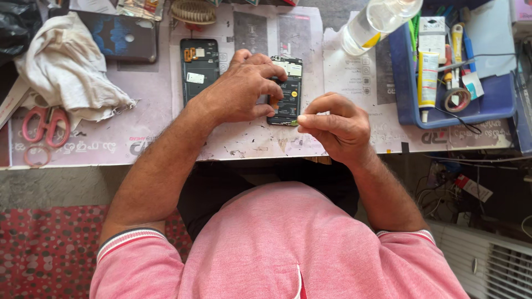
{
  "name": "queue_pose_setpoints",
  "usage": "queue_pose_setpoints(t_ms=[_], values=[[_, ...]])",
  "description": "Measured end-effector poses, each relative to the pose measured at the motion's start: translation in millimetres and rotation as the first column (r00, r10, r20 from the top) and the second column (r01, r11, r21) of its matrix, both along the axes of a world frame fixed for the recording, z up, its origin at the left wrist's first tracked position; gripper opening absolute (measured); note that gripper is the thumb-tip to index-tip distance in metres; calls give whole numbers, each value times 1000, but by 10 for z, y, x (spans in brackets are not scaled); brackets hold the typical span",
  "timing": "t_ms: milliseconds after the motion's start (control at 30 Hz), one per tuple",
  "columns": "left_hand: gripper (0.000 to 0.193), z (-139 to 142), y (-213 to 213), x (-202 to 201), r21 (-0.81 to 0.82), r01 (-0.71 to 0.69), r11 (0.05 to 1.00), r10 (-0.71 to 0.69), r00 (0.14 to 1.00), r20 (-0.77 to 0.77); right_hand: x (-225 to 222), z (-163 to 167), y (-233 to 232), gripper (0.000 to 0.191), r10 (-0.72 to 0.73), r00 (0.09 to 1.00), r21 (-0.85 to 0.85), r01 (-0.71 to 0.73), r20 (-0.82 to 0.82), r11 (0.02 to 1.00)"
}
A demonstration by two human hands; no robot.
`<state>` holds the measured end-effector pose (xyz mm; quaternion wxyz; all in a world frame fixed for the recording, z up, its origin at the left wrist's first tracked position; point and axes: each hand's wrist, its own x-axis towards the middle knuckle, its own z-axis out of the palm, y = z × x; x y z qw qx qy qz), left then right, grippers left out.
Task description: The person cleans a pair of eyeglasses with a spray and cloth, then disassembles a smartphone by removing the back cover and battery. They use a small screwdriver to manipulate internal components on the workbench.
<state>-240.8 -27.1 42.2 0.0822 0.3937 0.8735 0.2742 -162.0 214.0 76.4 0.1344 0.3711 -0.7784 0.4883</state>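
Note:
An opened phone body (289,88) with its dark circuit board showing lies on the paper-covered table (144,138). My left hand (244,88) rests on its left side, fingers curled over the board and pressing it down. My right hand (335,124) is just right of the phone's lower corner, thumb and fingers pinched on a small thin part (292,123) at the phone's bottom edge; what the part is cannot be told. A second black phone panel (198,66) with small gold parts lies to the left of my left hand.
A white cloth (66,66) and pink-handled scissors (45,126) lie at the left. A dark tablet (122,36) sits at the back left. A clear bottle (377,22) lies tilted at the back right. A blue tray (487,105) holds a tube, tape and tools.

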Motion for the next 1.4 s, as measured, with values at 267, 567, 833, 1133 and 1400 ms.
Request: queue_pose_setpoints(t_ms=[267, 567, 833, 1133, 1400], values=[[23, -34, -5, 4, 6, 6, 1000, -6, 1000, -25, 12, 29, -22, 24, 20, 998, 49, -22, 56, 999], [22, -43, 8, 4, -1, 7, 1000, -7, 1000, -30, 19, 33, -23, 26, 5, 1000, 104, -6, 5, 995], [23, -41, 1, 6, 3, 21, 1000, -21, 999, -43, 17, -17, -10, 27, -1, 999, 79, -2, 33, 997], [25, -37, -6, 5, 18, 24, 1000, -23, 998, -50, 43, -60, 7, 25, -35, 999, 62, 33, 36, 998], [26, -62, -3, 16, 37, 16, 999, -15, 999, -45, 57, -99, 19, 22, -14, 996, -9, 15, 85, 1000]])
